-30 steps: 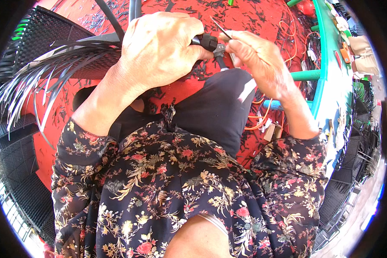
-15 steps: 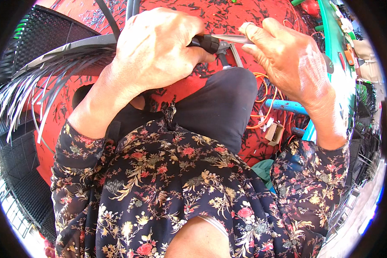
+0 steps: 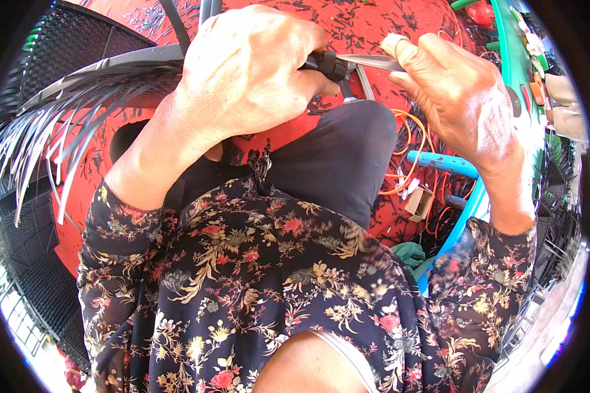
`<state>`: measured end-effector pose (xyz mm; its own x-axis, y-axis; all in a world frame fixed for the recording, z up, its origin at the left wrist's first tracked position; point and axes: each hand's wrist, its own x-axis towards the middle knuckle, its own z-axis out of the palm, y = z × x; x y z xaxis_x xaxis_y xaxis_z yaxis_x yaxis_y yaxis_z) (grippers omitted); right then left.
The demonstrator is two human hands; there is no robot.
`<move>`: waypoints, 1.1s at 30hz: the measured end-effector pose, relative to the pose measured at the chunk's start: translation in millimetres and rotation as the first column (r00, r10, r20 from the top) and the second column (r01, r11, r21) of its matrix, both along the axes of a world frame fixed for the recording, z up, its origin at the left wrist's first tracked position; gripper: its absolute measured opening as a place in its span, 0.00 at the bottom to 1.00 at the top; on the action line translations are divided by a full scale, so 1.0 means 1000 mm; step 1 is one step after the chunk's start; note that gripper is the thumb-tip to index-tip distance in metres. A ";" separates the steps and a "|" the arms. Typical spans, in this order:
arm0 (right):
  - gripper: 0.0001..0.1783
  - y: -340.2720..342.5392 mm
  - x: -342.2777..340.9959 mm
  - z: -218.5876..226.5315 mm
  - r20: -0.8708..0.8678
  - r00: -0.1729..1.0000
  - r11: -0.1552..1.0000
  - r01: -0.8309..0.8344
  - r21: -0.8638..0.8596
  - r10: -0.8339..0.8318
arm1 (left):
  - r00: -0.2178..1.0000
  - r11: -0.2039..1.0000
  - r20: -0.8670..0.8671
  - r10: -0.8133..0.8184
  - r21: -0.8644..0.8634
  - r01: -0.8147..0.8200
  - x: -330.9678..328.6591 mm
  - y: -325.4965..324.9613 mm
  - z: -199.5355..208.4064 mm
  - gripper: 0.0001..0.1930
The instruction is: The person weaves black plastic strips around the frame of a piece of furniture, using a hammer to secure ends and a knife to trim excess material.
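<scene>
My left hand (image 3: pixel 249 72) is closed round a black strip-wrapped piece (image 3: pixel 331 65), whose end pokes out past the thumb and fingertips. Level with it on the right, my right hand (image 3: pixel 449 88) grips a pointed metal blade (image 3: pixel 373 62); any handle is hidden in the palm. The blade's narrow end points left and meets, or lies just in front of, the wrapped piece; contact is unclear. Behind my left wrist runs a curved black frame (image 3: pixel 111 72), with many loose black strips (image 3: pixel 65 137) hanging from it. Whether the wrapped piece belongs to this frame is hidden.
Cut black scraps litter the red floor (image 3: pixel 295 131). Black woven panels (image 3: pixel 78 39) stand at the left. To the right lie an orange cord (image 3: pixel 421 164), a blue tube (image 3: pixel 442 162) and a small cardboard box (image 3: pixel 419 203), beside a green-edged bench (image 3: pixel 508 46) bearing small items.
Both hands sit slightly further right in the picture, as does the wrapped piece. My right hand has also dropped a little with the blade. Both grips remain closed.
</scene>
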<state>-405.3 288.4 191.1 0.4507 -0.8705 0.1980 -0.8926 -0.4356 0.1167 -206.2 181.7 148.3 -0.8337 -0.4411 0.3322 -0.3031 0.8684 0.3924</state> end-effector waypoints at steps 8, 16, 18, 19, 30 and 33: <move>0.17 0.002 0.001 -0.022 0.147 0.988 0.999 0.033 0.032 -0.038 | 0.999 0.999 -0.032 0.016 0.030 -0.015 0.000 0.002 0.000 0.14; 0.10 0.006 0.000 -0.046 0.626 0.774 0.995 0.075 0.057 -0.095 | 0.999 0.998 -0.042 -0.018 -0.053 0.016 -0.001 0.001 0.006 0.16; 0.11 0.008 0.001 -0.047 0.684 0.704 0.980 0.103 0.170 -0.193 | 0.998 0.998 -0.063 -0.016 -0.055 0.012 0.000 0.003 0.004 0.15; 0.11 0.008 0.001 -0.048 0.705 0.666 0.967 0.113 0.229 -0.244 | 0.997 0.997 -0.070 -0.017 -0.071 0.012 0.000 0.003 0.002 0.15; 0.15 0.000 -0.005 -0.048 0.762 0.449 0.840 -0.044 0.540 -0.466 | 0.980 0.917 -0.141 -0.140 -0.392 0.075 0.005 -0.009 -0.013 0.19; 0.16 0.000 -0.008 -0.051 0.757 0.352 0.772 -0.131 0.622 -0.550 | 0.982 0.934 -0.164 -0.089 -0.356 0.026 0.004 -0.005 -0.016 0.15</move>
